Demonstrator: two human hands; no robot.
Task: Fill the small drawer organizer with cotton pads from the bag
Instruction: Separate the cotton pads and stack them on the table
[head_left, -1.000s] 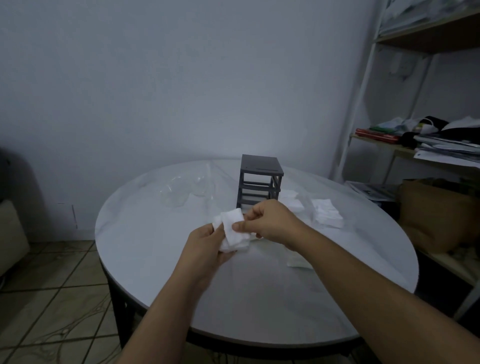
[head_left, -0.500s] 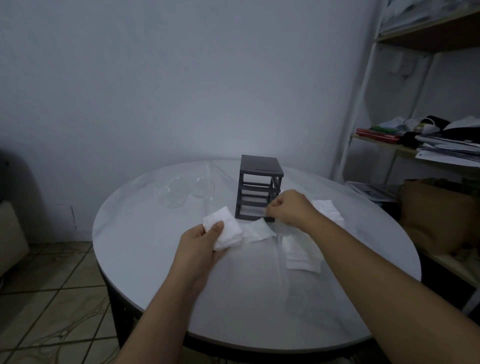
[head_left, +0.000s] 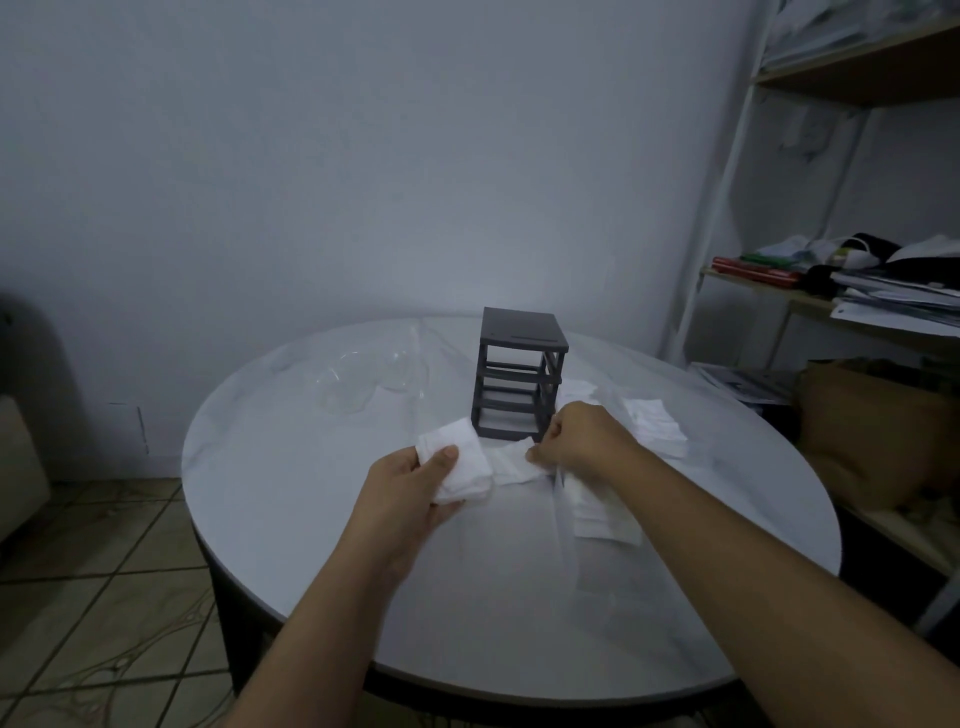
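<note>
A dark grey drawer organizer frame (head_left: 519, 374) stands upright near the middle of the round white table (head_left: 311, 545); its slots look open, with no drawers in them. My left hand (head_left: 410, 488) holds a stack of white cotton pads (head_left: 462, 465) in front of the frame. My right hand (head_left: 582, 441) pinches a single cotton pad (head_left: 511, 462) lying on the table at the frame's foot. A clear plastic bag (head_left: 571, 540) with pads inside lies under my right forearm. More pads (head_left: 654, 426) lie to the right of the frame.
Clear plastic drawers or lids (head_left: 358, 384) lie on the table left of the frame. A metal shelf (head_left: 852, 291) with papers and cloths stands at the right, with a brown box (head_left: 878, 426) below it. Tiled floor (head_left: 93, 597) lies to the left.
My right hand left the stack in my left hand, carried one pad toward the frame's foot, and now pinches it on the table. My left hand kept the stack and shifted slightly left.
</note>
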